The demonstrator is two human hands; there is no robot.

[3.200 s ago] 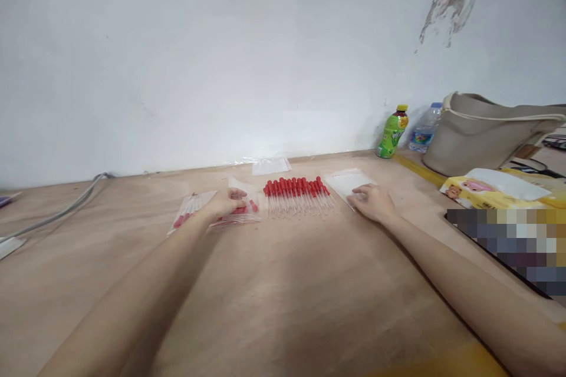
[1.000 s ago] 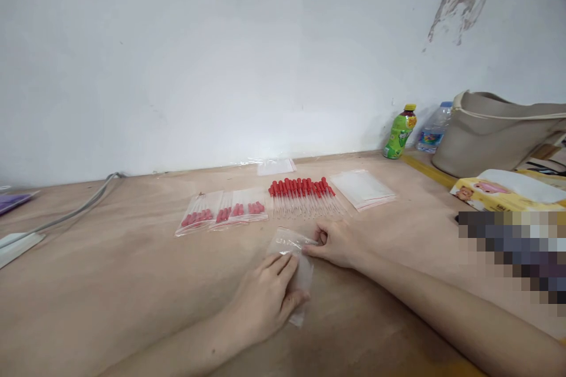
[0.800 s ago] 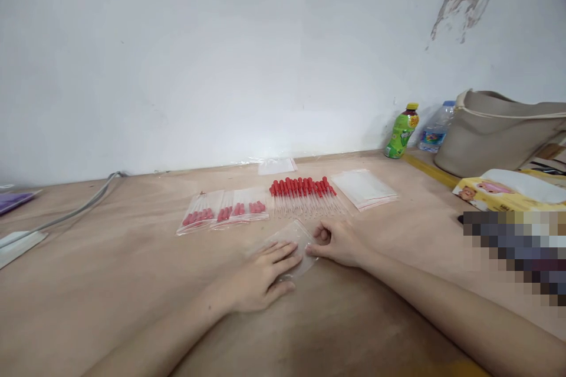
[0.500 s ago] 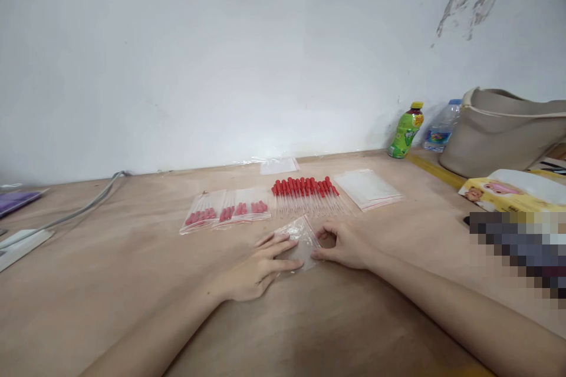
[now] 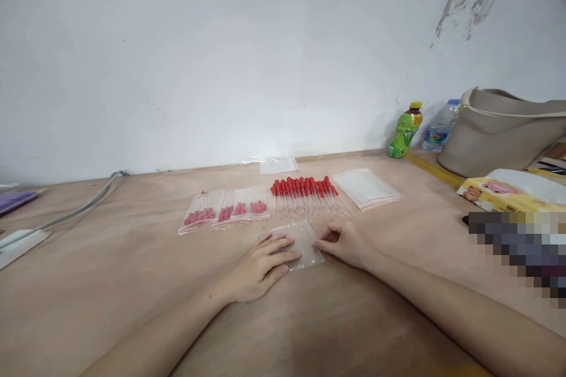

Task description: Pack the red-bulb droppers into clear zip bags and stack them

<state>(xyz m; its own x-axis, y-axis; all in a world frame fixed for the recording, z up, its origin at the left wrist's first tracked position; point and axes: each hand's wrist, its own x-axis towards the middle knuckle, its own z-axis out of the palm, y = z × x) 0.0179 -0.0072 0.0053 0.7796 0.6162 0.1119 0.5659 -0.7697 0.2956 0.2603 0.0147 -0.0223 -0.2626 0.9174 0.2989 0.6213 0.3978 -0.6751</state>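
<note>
A clear zip bag (image 5: pixel 305 241) lies flat on the table, its red-lined edge toward the right. My left hand (image 5: pixel 265 262) rests on its left part with the fingers spread. At the red-lined edge, my right hand (image 5: pixel 342 241) pinches the bag between thumb and bent fingers. Just beyond the bag lies a row of red-bulbed droppers (image 5: pixel 303 187) with thin clear stems. Left of them, several filled zip bags (image 5: pixel 225 212) hold more red-bulbed droppers. A stack of flat zip bags (image 5: pixel 367 188) is at the right of the row.
Against the wall lies another flat bag (image 5: pixel 277 165). A green bottle (image 5: pixel 404 132), a clear water bottle (image 5: pixel 440 129) and a beige bin (image 5: pixel 499 135) stand at the back right, behind a yellow tissue pack (image 5: pixel 495 191). A grey cable (image 5: pixel 95 203) crosses the left side.
The bag has turned slightly and lies flatter. My right fingers have closed together on its red-lined edge, while my left hand stays on it, shifted a little.
</note>
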